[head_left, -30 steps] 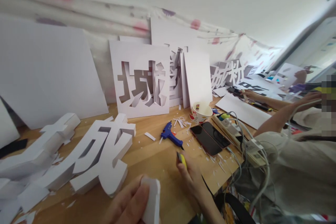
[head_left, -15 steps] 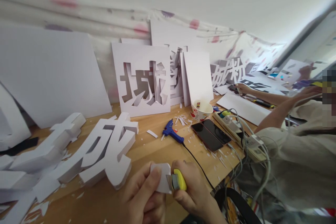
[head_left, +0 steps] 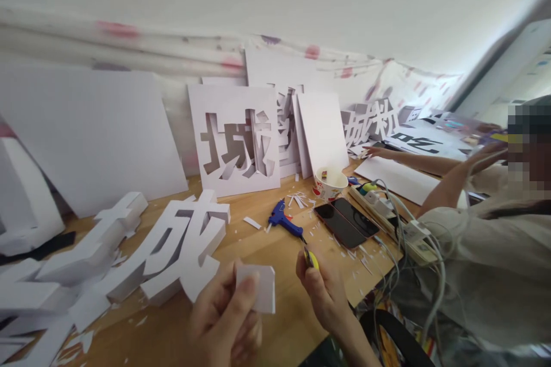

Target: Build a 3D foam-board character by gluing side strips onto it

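Observation:
Between thumb and fingers, my left hand (head_left: 230, 315) pinches a small white foam board piece (head_left: 263, 289) with a clipped upper corner. To its right, apart from the piece, my right hand (head_left: 322, 287) is closed around a yellow cutter (head_left: 310, 259), whose dark tip points up and left. Just beyond the cutter a blue glue gun (head_left: 284, 219) lies on the wooden table (head_left: 241, 241). Large white cut-out characters (head_left: 185, 246) lie left of my hands.
A paper bowl (head_left: 330, 182), two phones (head_left: 344, 223) and a power strip (head_left: 387, 212) with cables stand at the right. White boards (head_left: 235, 137) lean at the back. Another person's arm (head_left: 413, 161) reaches in from the right. Scraps are scattered about.
My right hand has moved up and right with the cutter, away from the white piece. My left hand has shifted slightly left. The other person's hand has moved left.

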`<state>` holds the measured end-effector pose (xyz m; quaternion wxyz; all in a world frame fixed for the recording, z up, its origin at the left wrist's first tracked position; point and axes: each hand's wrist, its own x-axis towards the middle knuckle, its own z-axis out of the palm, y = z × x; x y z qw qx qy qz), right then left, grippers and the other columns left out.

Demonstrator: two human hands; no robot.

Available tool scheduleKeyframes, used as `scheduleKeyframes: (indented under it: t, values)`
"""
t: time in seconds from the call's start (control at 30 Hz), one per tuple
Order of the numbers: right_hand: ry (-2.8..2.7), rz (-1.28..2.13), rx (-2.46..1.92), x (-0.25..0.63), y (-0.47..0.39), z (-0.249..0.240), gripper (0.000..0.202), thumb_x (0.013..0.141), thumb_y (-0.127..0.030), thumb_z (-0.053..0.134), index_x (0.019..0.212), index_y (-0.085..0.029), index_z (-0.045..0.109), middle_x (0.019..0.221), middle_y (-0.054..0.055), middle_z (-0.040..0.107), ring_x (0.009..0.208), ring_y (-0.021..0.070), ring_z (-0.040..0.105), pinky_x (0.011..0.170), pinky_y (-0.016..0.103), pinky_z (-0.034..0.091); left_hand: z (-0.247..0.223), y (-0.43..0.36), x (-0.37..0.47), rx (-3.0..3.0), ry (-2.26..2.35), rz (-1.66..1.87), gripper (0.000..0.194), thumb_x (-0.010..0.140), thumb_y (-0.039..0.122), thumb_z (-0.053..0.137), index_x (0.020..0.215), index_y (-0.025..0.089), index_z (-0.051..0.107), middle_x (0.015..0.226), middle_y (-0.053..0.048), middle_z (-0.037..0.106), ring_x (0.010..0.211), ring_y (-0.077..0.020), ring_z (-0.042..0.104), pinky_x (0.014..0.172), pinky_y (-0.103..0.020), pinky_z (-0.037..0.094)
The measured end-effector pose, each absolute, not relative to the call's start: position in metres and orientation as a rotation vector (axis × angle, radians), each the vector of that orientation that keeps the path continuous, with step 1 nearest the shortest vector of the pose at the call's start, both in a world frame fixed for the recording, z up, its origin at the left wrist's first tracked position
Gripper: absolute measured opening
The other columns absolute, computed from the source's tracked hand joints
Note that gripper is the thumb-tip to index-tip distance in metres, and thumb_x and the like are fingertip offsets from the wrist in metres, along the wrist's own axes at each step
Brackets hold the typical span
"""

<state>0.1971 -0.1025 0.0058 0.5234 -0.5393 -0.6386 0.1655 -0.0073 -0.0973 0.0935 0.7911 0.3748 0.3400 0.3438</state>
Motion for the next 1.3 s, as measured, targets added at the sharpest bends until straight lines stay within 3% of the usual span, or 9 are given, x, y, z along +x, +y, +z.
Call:
scheduleKeyframes:
  t: [0.2, 0.3, 0.43, 0.53, 0.7, 0.83, 1.0, 1.17, 1.3]
  values:
    - [-1.396, 0.63, -1.218, 0.19, -0.113, 0.006, 0.052, 0.095, -0.067, 0.036, 0.073, -0.022, 0.047, 0.059, -0.004, 0.036, 0.05, 0.0121, 0.036, 0.044, 0.025, 0.026, 0.083, -0.085, 0.005, 0.995, 0.823, 0.9, 0.049, 0.077, 0.063, 0.071, 0.069, 0.021, 0.047, 0.045, 0.011, 0.029, 0.039, -0.0045, 0.025, 0.043, -0.02, 0.025]
    - [-1.346, 0.52, -1.434, 0.198, -0.11, 0.009, 0.042, 0.097, -0.061, 0.04, 0.092, -0.021, 0.05, 0.066, -0.003, 0.047, 0.057, 0.0146, 0.048, 0.051, 0.025, 0.038, 0.074, -0.075, 0.005, 1.125, 0.868, 0.948, 0.048, 0.078, 0.06, 0.071, 0.066, 0.02, 0.048, 0.049, 0.008, 0.037, 0.045, -0.0068, 0.034, 0.048, -0.021, 0.031]
    - [-1.295, 0.176, -1.891, 0.227, -0.097, 0.008, 0.043, 0.095, -0.059, 0.043, 0.11, -0.019, 0.041, 0.094, 0.009, 0.064, 0.076, 0.0218, 0.065, 0.064, 0.031, 0.049, 0.068, -0.056, 0.003, 1.321, 0.979, 0.994, 0.044, 0.083, 0.056, 0.066, 0.064, 0.019, 0.052, 0.067, 0.001, 0.052, 0.068, -0.012, 0.048, 0.064, -0.023, 0.039]
    - [-1.372, 0.082, -2.066, 0.253, -0.086, -0.002, 0.033, 0.095, -0.051, 0.045, 0.103, -0.019, 0.045, 0.094, 0.013, 0.065, 0.073, 0.0256, 0.067, 0.059, 0.032, 0.043, 0.066, -0.045, 0.004, 1.342, 0.982, 0.936, 0.04, 0.086, 0.057, 0.061, 0.076, 0.019, 0.058, 0.076, -0.003, 0.062, 0.074, -0.0156, 0.056, 0.073, -0.028, 0.044]
    - [-1.515, 0.07, -2.128, 0.276, -0.074, -0.025, 0.022, 0.095, -0.039, 0.044, 0.099, -0.019, 0.051, 0.091, 0.011, 0.067, 0.076, 0.0266, 0.066, 0.06, 0.031, 0.039, 0.054, -0.033, 0.009, 1.262, 1.001, 0.839, 0.046, 0.081, 0.059, 0.062, 0.096, 0.016, 0.055, 0.075, -0.007, 0.07, 0.07, -0.0199, 0.066, 0.071, -0.034, 0.051]
    - [-1.559, 0.094, -2.116, 0.283, -0.068, -0.039, 0.023, 0.093, -0.034, 0.044, 0.103, -0.017, 0.055, 0.095, 0.015, 0.069, 0.089, 0.0304, 0.066, 0.072, 0.036, 0.045, 0.028, -0.026, 0.016, 1.34, 1.13, 0.836, 0.051, 0.085, 0.059, 0.052, 0.114, 0.017, 0.05, 0.069, -0.002, 0.068, 0.069, -0.0205, 0.067, 0.071, -0.033, 0.05]
    - [-1.534, 0.116, -2.057, 0.288, -0.061, -0.055, 0.03, 0.091, -0.038, 0.044, 0.104, -0.017, 0.062, 0.097, 0.014, 0.073, 0.089, 0.0297, 0.07, 0.075, 0.038, 0.052, -0.011, -0.025, 0.031, 1.552, 1.219, 0.553, 0.041, 0.093, 0.048, 0.04, 0.12, 0.021, 0.055, 0.089, -0.004, 0.072, 0.08, -0.0203, 0.07, 0.076, -0.032, 0.049]
    - [-1.465, 0.006, -1.968, 0.291, -0.069, -0.063, 0.046, 0.092, -0.047, 0.041, 0.112, -0.012, 0.064, 0.11, 0.019, 0.072, 0.102, 0.0336, 0.069, 0.086, 0.046, 0.055, -0.036, -0.025, 0.037, 1.908, 1.388, 0.431, 0.04, 0.087, 0.026, 0.048, 0.125, 0.025, 0.059, 0.107, -0.006, 0.072, 0.099, -0.0249, 0.066, 0.088, -0.036, 0.046]
    - [-1.587, -0.092, -1.735, 0.281, -0.085, -0.063, 0.028, 0.093, -0.041, 0.054, 0.111, -0.021, 0.065, 0.103, 0.009, 0.075, 0.09, 0.0262, 0.074, 0.08, 0.036, 0.06, -0.043, -0.025, 0.034, 2.003, 1.407, 0.474, 0.038, 0.085, 0.027, 0.057, 0.124, 0.026, 0.061, 0.116, -0.006, 0.069, 0.109, -0.026, 0.062, 0.095, -0.038, 0.044]
